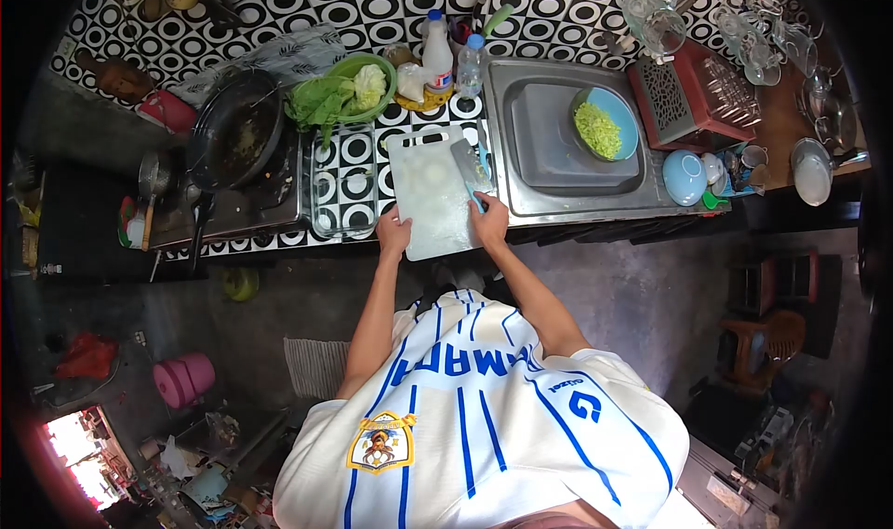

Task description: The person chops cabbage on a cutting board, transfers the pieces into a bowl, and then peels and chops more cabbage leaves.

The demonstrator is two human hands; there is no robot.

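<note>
One knife: clasped in the right hand, blade pointing forward over the right edge of the white board.
Board: long axis forward on the surface, left hand pinching its left edge.
Blue bowl: farther right, holding shredded greens.

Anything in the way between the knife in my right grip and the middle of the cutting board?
Nothing visible. The right grip holds the knife by the board's right edge; the middle of the cutting board is uncovered. The left grip is at the left edge, off that path.
</note>
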